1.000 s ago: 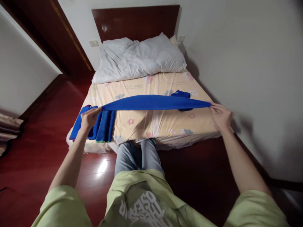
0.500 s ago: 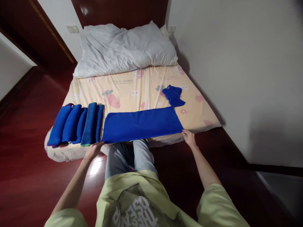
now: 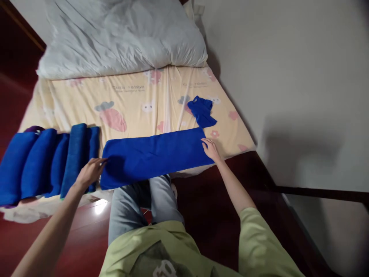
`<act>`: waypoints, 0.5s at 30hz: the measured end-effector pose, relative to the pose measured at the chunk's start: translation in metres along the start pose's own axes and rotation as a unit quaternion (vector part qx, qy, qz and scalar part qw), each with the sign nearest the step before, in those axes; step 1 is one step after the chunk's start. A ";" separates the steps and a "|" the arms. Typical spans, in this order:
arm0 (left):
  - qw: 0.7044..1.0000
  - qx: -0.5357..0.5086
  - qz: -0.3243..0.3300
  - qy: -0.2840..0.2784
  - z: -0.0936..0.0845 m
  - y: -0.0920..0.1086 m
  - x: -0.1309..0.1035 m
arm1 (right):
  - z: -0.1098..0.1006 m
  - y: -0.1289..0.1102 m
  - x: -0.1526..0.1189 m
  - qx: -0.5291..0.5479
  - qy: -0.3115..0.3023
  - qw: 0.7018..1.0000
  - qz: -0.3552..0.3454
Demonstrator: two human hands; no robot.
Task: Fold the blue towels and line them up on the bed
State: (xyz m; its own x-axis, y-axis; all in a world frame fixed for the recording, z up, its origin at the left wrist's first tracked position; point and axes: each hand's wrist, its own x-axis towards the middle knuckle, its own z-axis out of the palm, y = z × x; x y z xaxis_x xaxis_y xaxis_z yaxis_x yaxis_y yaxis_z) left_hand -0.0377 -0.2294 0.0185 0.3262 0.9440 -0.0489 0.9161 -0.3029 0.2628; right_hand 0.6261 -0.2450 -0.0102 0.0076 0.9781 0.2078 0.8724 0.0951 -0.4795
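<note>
A long blue towel, folded into a flat strip, lies across the front edge of the bed. At its left end is my left hand, fingers reaching over the short edge with a small gap between thumb and fingertips. My right hand hovers over or lightly touches the towel's right end, its fingers loosely apart. Whether either hand touches the cloth is hard to tell. Just beyond the right end lies a small crumpled blue cloth, shaped like a little garment.
Several rolled or folded blue towels lie side by side at the bed's left front. A grey-white quilt is bunched at the head of the patterned bed sheet. A wall stands at the right, above dark red flooring.
Both hands have left the towel's near corners and moved farther up along its short ends. The view has come closer and tilted down. The towel stays flat.
</note>
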 end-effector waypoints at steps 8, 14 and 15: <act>0.997 -0.004 0.030 0.068 0.035 -0.031 0.093 | 0.038 0.039 0.126 -0.060 -0.115 0.991 0.023; 0.997 -0.014 0.045 0.067 0.038 -0.033 0.104 | 0.010 0.084 0.165 -0.149 -0.008 0.971 0.184; 0.997 -0.016 0.045 0.068 0.037 -0.034 0.106 | 0.006 0.081 0.162 -0.161 0.003 0.974 0.159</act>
State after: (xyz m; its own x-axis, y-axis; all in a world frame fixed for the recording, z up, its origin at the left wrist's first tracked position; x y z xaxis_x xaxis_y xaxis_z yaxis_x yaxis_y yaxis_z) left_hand -0.0253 -0.1240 -0.0310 0.3694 0.9232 0.1061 0.8766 -0.3841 0.2900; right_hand 0.6947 -0.0773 -0.0202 0.3041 0.9476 0.0979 0.9337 -0.2760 -0.2281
